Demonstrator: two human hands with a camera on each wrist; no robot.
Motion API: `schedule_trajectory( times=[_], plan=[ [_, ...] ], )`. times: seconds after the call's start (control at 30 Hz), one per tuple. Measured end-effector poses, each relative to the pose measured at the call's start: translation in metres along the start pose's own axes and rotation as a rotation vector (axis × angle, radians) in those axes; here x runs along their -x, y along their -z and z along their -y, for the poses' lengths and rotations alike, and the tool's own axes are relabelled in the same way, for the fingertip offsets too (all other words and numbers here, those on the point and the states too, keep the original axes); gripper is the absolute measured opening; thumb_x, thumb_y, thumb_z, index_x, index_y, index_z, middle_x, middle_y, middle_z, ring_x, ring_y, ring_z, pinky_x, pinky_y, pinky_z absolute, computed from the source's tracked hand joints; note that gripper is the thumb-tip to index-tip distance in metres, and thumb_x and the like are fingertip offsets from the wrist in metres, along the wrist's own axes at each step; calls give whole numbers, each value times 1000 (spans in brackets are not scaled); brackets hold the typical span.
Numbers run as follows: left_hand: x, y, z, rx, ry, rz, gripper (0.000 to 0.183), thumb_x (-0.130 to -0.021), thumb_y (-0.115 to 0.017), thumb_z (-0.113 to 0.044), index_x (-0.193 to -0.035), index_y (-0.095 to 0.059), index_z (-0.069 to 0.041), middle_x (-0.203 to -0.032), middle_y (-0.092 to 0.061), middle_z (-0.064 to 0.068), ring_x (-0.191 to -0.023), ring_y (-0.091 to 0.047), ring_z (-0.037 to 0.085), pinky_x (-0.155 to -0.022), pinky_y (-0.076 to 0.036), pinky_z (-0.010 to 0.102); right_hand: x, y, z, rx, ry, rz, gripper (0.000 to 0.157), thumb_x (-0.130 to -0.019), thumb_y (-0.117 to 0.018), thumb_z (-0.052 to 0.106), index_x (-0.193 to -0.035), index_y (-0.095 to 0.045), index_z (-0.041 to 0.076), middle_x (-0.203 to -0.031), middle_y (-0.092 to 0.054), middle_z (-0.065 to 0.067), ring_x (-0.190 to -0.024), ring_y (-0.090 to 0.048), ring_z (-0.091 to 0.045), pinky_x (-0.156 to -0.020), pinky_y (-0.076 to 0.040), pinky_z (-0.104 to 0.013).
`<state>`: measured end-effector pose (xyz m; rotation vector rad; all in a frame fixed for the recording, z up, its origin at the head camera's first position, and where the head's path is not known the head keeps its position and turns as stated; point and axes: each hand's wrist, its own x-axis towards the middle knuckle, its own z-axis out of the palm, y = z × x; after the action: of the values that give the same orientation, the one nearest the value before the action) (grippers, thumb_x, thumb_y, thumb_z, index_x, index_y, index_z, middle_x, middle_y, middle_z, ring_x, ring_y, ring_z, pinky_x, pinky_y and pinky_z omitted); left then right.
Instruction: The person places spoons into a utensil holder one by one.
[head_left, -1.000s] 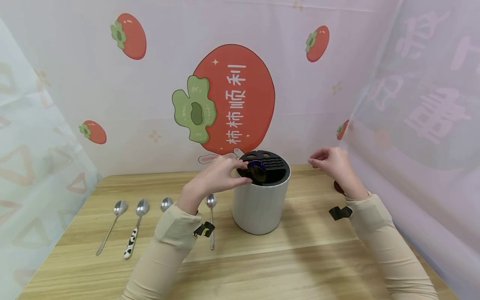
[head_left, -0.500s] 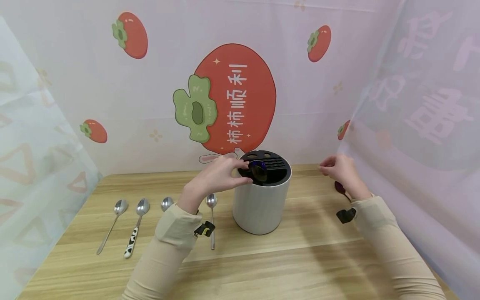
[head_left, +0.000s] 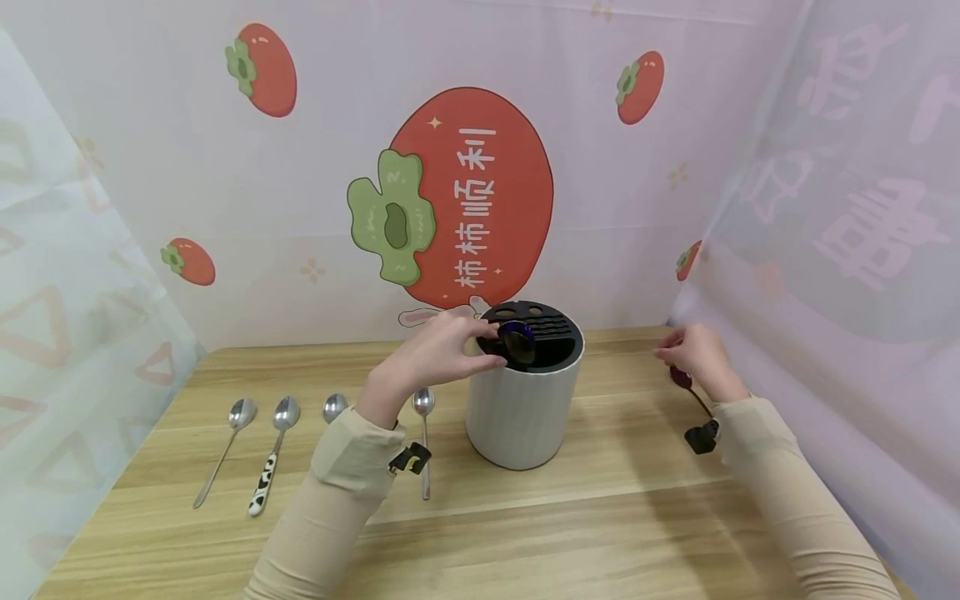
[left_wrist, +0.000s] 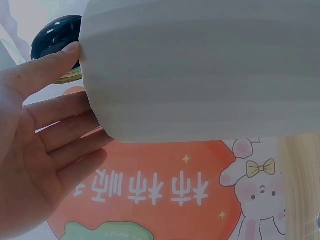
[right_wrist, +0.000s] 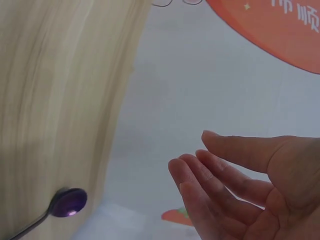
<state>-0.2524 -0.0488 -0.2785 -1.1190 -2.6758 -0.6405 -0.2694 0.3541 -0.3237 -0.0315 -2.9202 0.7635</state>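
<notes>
A white ribbed cylindrical utensil holder (head_left: 521,421) with a slotted black top stands on the table. My left hand (head_left: 437,346) is at its upper left rim, thumb in front and the other fingers behind, all fairly straight. Beside that thumb, a shiny dark spoon (head_left: 519,343) has its bowl above the holder's top; its handle is hidden. My right hand (head_left: 696,357) is at the right, fingers loosely bent, with nothing between thumb and fingertips in the right wrist view. Close below it lies a dark purple spoon (right_wrist: 69,202) with a thin dark handle.
Left of the holder lie several silver spoons: a plain one (head_left: 225,450), one with a cow-patterned handle (head_left: 262,483), one partly behind my left arm (head_left: 333,407), and another (head_left: 424,442) near the holder. A cloth backdrop (head_left: 300,167) borders the wooden tabletop (head_left: 562,533).
My right hand has moved right and down from beside the holder to above the purple spoon, uncovering more of its handle. The left hand, holder and dark spoon stay put.
</notes>
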Motion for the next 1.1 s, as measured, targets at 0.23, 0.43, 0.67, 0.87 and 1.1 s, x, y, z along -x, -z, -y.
schedule_trajectory(
  times=[0.23,0.43,0.67,0.87,1.1],
  plan=[
    [-1,-1,1,-6,-7,-6,39,-84,-70,-41,-115,-70,-17,-115,-67,-2,-110,-56,16,-86,-51,32,-3,-3,-20,-3,-36,19,27,-87,-64,18,-99,-67,-7,-68,-68,-10,-59,-60,-17,-56,-46,-29],
    [0,-2,1,1,-1,-4,39,-84,-70,-41,-115,-70,-17,-115,-67,-2,-110,-56,15,-86,-51,32,-3,-3,-32,19,-99,39,27,-86,-65,20,-98,-67,-4,-83,-70,-16,-75,-63,-23,-61,-47,-30],
    [0,-1,0,-6,-4,-1,40,-85,-69,-41,-116,-69,-17,-116,-67,-2,-111,-56,16,-86,-51,32,0,-4,-47,11,-174,87,30,-88,-64,20,-103,-63,-6,-88,-69,-18,-76,-64,-26,-64,-50,-35],
    [0,-1,1,3,-1,-4,40,-85,-69,-41,-117,-69,-16,-116,-67,-1,-111,-56,16,-86,-51,32,2,-5,-58,15,-186,100,31,-87,-64,20,-103,-63,-6,-87,-68,-17,-74,-63,-24,-62,-48,-34],
    [0,-1,1,-12,-9,-9,40,-84,-69,-42,-116,-69,-17,-116,-67,-2,-109,-56,15,-83,-51,31,5,-7,-74,36,-208,122,29,-86,-63,18,-101,-64,-7,-83,-67,-16,-71,-60,-22,-59,-45,-33]
  ],
)
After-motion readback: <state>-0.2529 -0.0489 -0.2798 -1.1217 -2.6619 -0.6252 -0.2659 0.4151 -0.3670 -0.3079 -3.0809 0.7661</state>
